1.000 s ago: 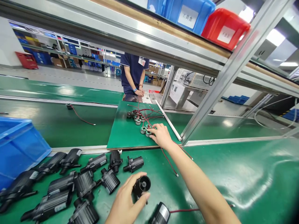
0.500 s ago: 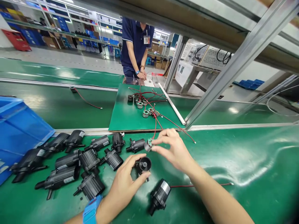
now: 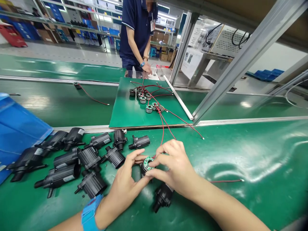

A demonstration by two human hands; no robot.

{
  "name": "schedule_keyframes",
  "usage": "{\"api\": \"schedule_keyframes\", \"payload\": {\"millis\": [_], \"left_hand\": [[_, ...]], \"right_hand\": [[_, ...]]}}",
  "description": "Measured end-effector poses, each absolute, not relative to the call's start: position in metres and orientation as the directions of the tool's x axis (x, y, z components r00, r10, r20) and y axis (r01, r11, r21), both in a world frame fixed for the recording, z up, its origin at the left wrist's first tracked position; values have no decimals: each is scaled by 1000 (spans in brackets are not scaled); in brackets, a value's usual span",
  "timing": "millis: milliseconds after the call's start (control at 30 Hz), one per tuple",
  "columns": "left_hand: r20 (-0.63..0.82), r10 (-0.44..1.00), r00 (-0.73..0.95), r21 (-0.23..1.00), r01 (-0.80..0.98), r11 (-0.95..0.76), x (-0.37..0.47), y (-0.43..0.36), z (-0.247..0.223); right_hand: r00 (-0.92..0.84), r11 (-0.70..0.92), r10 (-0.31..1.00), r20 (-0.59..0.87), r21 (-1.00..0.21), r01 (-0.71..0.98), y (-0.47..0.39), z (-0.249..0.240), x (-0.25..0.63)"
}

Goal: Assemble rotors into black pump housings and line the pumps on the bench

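Note:
My left hand [image 3: 124, 181], with a blue wrist strap, grips a black pump housing [image 3: 142, 170] whose open end faces up. At the mouth of that housing sits a round motor part with a green circuit board [image 3: 147, 163], pinched by my right hand [image 3: 174, 166]. Red wires run from the part toward the raised board. Below my right hand lies another black pump [image 3: 163, 196], partly hidden, with a red wire coming out to the right. Several black pump housings [image 3: 92, 184] lie in a group to the left.
A green raised board [image 3: 127, 112] holds several wired motor parts [image 3: 142, 99] and a white tube [image 3: 179, 99]. A blue bin [image 3: 19, 125] stands at left. A metal post slants at right. Across the line stands a person [image 3: 137, 35].
My right hand has brought the motor part down and left onto the housing in my left hand. The view has shifted slightly. The other person's hands have moved a little.

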State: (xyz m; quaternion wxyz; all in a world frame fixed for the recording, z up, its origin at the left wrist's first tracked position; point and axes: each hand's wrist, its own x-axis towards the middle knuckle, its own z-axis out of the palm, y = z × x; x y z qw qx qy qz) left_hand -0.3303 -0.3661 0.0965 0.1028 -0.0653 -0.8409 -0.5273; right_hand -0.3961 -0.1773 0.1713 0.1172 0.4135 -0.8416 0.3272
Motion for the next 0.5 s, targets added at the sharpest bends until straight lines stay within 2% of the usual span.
{"api": "schedule_keyframes", "payload": {"millis": [167,267,367,500], "left_hand": [[259,67,-964,857,261,444,-329,-368,100],[263,64,-963,858,264,442,-329,-368,101],[295,64,-953,839,290,460,-329,-368,100],[398,85,-914,745,376,551,-328,-370,97]], "right_hand": [[-570,339,-771,285,-574,-745,-171,178,-409],[-568,340,-792,224,-611,-715,-167,183,-415],[-528,357,-819,224,-523,-774,-163,183,-420],[-445,344,-867,224,-375,-861,-163,178,-424]]}}
